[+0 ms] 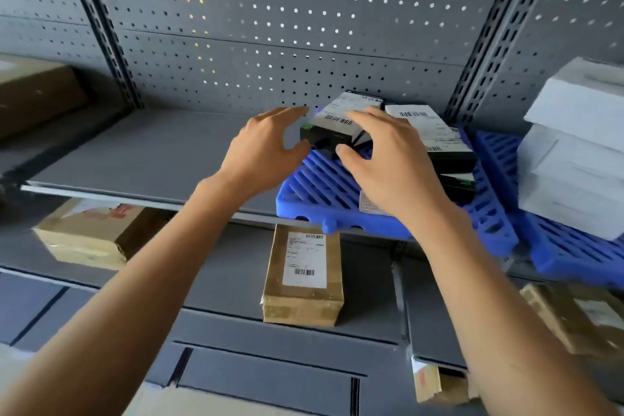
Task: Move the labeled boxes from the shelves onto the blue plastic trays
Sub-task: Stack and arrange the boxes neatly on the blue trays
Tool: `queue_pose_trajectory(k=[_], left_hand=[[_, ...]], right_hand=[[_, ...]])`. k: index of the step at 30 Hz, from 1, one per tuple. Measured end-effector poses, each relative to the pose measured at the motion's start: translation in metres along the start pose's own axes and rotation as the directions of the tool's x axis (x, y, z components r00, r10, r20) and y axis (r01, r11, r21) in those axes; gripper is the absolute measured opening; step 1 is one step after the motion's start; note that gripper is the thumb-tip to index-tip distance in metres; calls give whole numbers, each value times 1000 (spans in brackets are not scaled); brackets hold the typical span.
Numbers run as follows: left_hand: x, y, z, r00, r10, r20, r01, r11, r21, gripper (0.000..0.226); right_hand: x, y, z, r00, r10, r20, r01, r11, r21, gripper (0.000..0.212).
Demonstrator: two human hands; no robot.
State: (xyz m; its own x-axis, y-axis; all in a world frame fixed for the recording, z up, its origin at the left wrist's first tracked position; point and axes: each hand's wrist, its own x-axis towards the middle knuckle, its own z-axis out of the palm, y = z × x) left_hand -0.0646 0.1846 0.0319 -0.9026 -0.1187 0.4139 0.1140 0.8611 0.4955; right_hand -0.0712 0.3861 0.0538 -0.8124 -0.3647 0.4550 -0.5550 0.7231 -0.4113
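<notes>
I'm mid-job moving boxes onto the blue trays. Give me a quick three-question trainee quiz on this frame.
1. True or false: the blue tray under the hands sits on the upper shelf.
2. Multiple choice: the black box between the left hand and right hand carries A) a white barcode label, B) red tape, C) nothing.
3. Fill in: the brown box with a white label lies on the ____ shelf, below the tray.

Key:
1. True; its front edge overhangs the shelf lip.
2. A.
3. Lower; it is not yet on a tray.
</notes>
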Motion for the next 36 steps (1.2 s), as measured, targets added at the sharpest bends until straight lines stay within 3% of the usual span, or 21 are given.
queue_pose_trajectory(k=[4, 8, 14, 21, 26, 36], left_hand=[[25, -14, -2, 993, 70, 97, -66, 997, -48, 62], [45, -29, 2, 980, 133, 147, -124, 990, -72, 53], [61, -42, 7, 958, 184, 220, -160, 979, -125, 45], [61, -53, 11, 949, 203, 243, -149, 963, -226, 44], [54, -57, 12, 959, 198, 202, -130, 944, -304, 44], [16, -43, 3, 966, 218, 141, -160, 926, -341, 44]], right_hand=[[12, -11, 15, 997, 80, -10, -80, 996, -42, 49], [21, -19, 28, 985, 174, 3, -172, 975, -138, 47], [28, -22, 43, 970, 241, -38, -244, 960, -139, 38], [31, -29, 56, 957, 284, -61, -290, 940, -177, 36], [23, -38, 57, 940, 334, -70, -341, 929, -147, 46], [-7, -39, 44, 948, 286, -140, -301, 949, -98, 45]])
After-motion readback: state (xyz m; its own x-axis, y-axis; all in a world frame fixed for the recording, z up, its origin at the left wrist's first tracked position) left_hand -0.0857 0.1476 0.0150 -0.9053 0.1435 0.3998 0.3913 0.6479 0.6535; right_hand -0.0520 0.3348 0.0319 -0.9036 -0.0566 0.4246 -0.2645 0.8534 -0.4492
